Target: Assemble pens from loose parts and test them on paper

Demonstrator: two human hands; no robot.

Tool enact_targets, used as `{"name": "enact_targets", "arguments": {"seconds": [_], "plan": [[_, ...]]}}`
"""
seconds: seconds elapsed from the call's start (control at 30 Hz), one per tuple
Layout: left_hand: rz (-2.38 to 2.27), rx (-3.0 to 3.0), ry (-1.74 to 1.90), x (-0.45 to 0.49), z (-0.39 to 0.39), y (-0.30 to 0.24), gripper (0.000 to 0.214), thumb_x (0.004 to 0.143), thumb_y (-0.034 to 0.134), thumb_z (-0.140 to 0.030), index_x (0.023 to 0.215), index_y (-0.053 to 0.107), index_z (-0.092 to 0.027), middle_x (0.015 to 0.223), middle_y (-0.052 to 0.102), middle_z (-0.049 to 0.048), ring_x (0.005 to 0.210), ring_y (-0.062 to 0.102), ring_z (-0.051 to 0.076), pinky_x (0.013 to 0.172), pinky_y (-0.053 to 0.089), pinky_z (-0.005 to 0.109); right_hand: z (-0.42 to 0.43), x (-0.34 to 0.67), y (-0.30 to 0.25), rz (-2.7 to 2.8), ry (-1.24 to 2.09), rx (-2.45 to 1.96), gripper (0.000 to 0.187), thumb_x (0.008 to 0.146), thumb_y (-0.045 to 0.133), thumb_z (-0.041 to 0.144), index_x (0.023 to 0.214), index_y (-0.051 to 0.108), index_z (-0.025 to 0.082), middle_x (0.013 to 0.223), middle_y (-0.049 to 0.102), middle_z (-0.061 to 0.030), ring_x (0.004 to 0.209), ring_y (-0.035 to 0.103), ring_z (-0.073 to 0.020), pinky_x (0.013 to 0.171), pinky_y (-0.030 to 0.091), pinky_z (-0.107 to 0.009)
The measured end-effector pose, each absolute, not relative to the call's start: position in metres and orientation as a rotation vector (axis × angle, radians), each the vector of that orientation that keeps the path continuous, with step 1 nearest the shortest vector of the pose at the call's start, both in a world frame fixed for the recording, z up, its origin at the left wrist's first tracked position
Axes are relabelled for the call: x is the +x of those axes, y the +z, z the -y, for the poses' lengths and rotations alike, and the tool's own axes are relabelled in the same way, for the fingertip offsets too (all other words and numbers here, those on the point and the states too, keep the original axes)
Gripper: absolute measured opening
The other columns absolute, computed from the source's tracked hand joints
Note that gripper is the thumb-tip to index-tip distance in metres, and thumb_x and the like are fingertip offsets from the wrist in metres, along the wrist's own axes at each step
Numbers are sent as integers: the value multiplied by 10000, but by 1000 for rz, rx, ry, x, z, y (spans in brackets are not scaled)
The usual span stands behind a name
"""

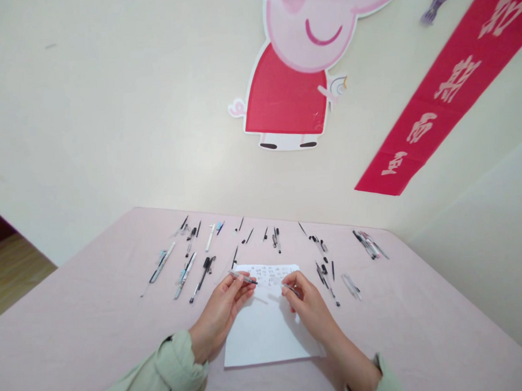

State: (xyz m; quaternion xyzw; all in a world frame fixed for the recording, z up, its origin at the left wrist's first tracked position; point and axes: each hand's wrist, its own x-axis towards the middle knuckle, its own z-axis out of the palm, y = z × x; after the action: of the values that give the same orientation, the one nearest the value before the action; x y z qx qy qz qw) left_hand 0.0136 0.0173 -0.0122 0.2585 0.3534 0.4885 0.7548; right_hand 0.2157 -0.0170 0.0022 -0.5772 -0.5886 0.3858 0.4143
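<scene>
Over a white sheet of paper (271, 342) with rows of handwriting near its top, I hold both hands a short way apart. Between the thumb and fingers of my left hand (226, 301) is a clear-barrelled pen (244, 277), its dark end pointing right. My right hand (309, 308) pinches a thin, partly dark pen part (292, 289); the fingers hide most of it, so its exact kind is unclear. The two pieces are apart. Faint shadows of the hands fall across the paper.
Several disassembled pens (201, 281) and pen parts lie in groups across the pink tablecloth (119, 317). More parts (326, 276) lie right of the paper, with a bundle of pens (370, 244) at the far right. Behind the table is a wall with a pig cutout (286, 102) and red banner (430, 113).
</scene>
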Motion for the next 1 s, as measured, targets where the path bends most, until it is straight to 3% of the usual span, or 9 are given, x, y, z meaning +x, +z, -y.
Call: {"name": "enact_targets", "arguments": {"seconds": [0.43,0.77,1.0], "plan": [[-767,548,1117,14,-19,-18,201,794,722,-309,907,668,-152,959,686,69,910,636,154,913,500,304,28,213,-12,1457,924,-1454,100,844,526,280,893,542,194,777,526,10,600,462,-117,536,372,-233],[-768,604,1073,16,-15,-9,160,805,713,-276,902,667,-157,916,698,61,878,643,148,908,495,297,29,201,-13,1482,936,-1434,120,848,537,308,894,555,198,793,562,1,647,506,-133,557,400,-231],[-782,638,968,17,-12,-8,131,826,690,-229,924,695,-142,946,690,69,884,632,140,868,501,253,30,198,-10,1529,867,-1417,94,853,537,271,898,573,196,831,609,-15,758,567,-161,678,441,-258]]}}
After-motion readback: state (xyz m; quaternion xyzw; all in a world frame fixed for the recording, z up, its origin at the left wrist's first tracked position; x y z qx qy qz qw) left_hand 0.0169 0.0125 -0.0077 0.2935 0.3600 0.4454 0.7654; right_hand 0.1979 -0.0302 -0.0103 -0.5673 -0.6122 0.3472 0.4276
